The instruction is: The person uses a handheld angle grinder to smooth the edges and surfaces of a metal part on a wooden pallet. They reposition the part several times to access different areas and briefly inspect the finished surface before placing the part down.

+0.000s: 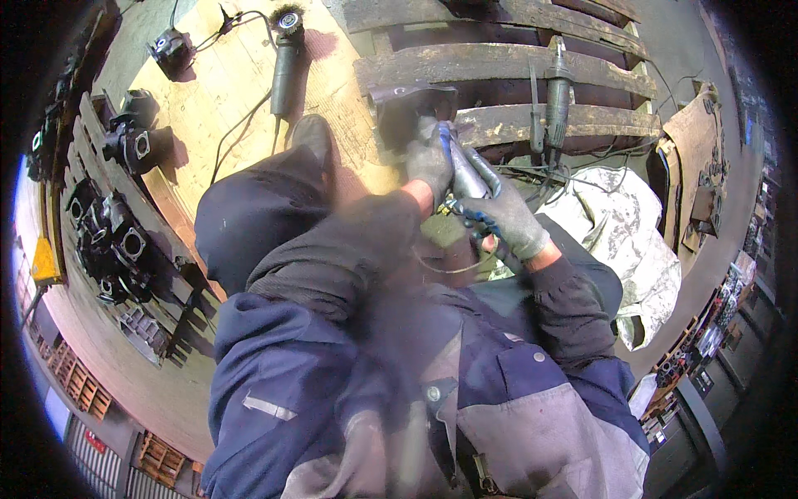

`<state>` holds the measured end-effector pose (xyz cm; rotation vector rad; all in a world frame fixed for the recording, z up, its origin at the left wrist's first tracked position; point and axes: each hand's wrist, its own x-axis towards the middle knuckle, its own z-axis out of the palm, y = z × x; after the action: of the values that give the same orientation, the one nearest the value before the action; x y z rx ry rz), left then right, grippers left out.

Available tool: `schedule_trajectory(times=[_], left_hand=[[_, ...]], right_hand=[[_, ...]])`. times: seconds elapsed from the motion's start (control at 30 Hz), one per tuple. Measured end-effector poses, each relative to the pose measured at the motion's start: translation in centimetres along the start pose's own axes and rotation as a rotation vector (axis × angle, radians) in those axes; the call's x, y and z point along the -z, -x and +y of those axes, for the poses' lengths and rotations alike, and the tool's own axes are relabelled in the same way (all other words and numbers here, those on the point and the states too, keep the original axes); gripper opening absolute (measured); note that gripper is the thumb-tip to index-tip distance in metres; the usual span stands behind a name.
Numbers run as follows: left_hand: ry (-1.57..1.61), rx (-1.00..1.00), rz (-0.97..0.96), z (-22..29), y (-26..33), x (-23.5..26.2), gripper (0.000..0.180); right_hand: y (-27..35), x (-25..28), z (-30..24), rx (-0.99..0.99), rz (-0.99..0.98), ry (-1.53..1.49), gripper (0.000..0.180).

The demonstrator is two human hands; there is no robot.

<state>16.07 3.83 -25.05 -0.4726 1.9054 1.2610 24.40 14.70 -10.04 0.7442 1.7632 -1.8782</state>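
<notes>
Both my hands wear grey gloves and are closed around a silver, cylindrical handheld air tool (470, 181) with a brass-coloured fitting at its rear. My left hand (429, 165) grips near its front end, and my right hand (513, 218) wraps its rear part. Just beyond the tool's front end is a dark metal casting (397, 106) by the pallet's near edge. The tool's tip is blurred there, and I cannot tell whether it touches the casting. A thin hose or cord (455, 270) curves below my hands.
An angle grinder with a wire brush (285, 71) lies on a wooden board (224, 79). A straight grinder (558, 100) rests on the wooden pallet (465, 71). Several dark castings (116, 237) stand at left. White cloth (636, 249) and cords lie at right.
</notes>
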Motion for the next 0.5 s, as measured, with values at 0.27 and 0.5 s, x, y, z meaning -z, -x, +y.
schedule_trajectory(times=[0.27,0.5], left_hand=[[0.016,-0.041,0.054,0.1,1.0,-0.1,0.089],[0.114,-0.081,-0.026,0.6,2.4,0.1,0.079]], right_hand=[[0.5,0.5,0.1,-0.091,-0.028,-0.032,0.082],[0.5,0.4,1.8,0.04,0.022,0.025,0.09]])
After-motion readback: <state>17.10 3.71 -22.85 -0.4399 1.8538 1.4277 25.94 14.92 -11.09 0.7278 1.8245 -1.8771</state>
